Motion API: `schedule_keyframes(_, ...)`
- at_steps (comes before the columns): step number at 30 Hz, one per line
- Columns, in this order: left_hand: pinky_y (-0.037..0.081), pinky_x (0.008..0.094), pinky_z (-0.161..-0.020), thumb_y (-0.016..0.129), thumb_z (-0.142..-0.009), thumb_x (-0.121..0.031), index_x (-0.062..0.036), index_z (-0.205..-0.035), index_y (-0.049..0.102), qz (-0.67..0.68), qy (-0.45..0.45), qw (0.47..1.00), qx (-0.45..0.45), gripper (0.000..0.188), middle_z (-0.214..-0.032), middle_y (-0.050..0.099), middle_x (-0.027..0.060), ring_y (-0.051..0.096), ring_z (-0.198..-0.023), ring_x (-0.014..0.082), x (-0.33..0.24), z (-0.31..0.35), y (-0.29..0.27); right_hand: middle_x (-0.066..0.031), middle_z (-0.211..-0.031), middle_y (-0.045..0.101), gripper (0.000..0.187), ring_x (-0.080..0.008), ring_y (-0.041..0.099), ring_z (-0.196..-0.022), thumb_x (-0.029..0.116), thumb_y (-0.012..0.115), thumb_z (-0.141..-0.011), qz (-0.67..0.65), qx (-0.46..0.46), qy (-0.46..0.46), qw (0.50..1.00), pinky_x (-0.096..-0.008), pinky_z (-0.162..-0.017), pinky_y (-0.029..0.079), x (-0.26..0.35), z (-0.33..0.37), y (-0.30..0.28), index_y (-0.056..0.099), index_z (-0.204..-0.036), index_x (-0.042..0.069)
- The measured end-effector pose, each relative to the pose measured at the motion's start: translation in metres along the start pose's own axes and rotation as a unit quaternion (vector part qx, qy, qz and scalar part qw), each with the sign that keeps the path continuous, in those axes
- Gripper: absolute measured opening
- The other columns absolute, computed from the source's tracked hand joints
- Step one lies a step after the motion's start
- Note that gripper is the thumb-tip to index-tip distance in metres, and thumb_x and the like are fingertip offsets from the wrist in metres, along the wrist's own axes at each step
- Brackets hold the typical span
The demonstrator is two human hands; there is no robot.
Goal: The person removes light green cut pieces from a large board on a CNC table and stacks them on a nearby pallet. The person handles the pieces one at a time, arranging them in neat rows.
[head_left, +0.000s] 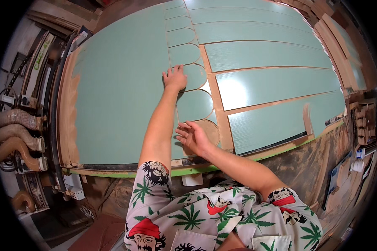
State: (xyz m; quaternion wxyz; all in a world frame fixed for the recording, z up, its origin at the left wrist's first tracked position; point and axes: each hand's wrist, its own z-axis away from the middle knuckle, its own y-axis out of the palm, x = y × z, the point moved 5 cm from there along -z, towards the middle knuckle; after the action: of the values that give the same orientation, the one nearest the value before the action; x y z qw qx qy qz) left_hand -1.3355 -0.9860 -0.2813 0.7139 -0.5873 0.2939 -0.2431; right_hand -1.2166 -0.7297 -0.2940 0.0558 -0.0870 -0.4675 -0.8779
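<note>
A large pale green sheet (pixel 117 83) lies on the worktable in front of me. Round-ended green pieces (pixel 194 104) are cut into it in a column down its middle. My left hand (pixel 175 78) reaches far forward with fingers spread, at the straight left end of one of these pieces; nothing shows in its grasp. Nearer to me, my right hand (pixel 192 138) has its fingers apart and holds nothing. It is over the left part of the nearest rounded recess (pixel 208 129), where bare brown board shows. Whether the right hand touches the surface, I cannot tell.
Long green panels (pixel 276 85), separated by brown cut lines, fill the right side. A curved brown strip (pixel 307 119) shows near the front right corner. Ribbed hoses (pixel 19 119) and a dark rail (pixel 59 113) stand at left. Boards (pixel 339 50) are stacked at right.
</note>
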Motion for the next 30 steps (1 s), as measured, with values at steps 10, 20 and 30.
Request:
schedule_keyframes(10, 0.018, 0.066, -0.123, 0.062, -0.1, -0.036, -0.0226, -0.161, 0.043, 0.02, -0.002, 1.0, -0.002, 0.066, -0.163, 0.04, 0.0074, 0.032, -0.151, 0.0349, 0.009, -0.018, -0.018, -0.0072, -0.126, 0.052, 0.044, -0.0249, 0.055, -0.12, 0.034, 0.07, -0.097, -0.078, -0.021, -0.008, 0.997, -0.0427, -0.1, 0.049, 0.001, 0.006, 0.015, 0.052, -0.127, 0.007)
schedule_keyframes(20, 0.032, 0.0605, -0.115, 0.077, -0.091, -0.028, -0.0206, -0.129, 0.071, 0.038, 0.075, 0.992, -0.09, 0.039, -0.144, 0.054, 0.0079, 0.049, -0.135, 0.0309, -0.017, 0.018, -0.081, 0.0016, -0.11, 0.055, 0.03, -0.0142, 0.055, -0.106, 0.029, 0.074, -0.096, -0.051, -0.108, -0.127, 0.985, -0.0462, -0.102, 0.048, -0.006, -0.014, 0.015, 0.054, -0.116, 0.02)
schedule_keyframes(30, 0.055, 0.0457, -0.084, 0.079, -0.089, -0.018, -0.0127, -0.111, 0.072, 0.153, 0.093, 0.977, -0.113, 0.024, -0.103, 0.076, 0.008, 0.072, -0.099, 0.0326, -0.021, 0.071, -0.123, -0.0039, -0.105, 0.073, 0.027, -0.0132, 0.072, -0.088, 0.038, 0.064, -0.106, 0.084, -0.161, -0.055, 0.982, -0.0308, -0.067, 0.054, 0.049, -0.039, 0.007, 0.064, -0.115, 0.012)
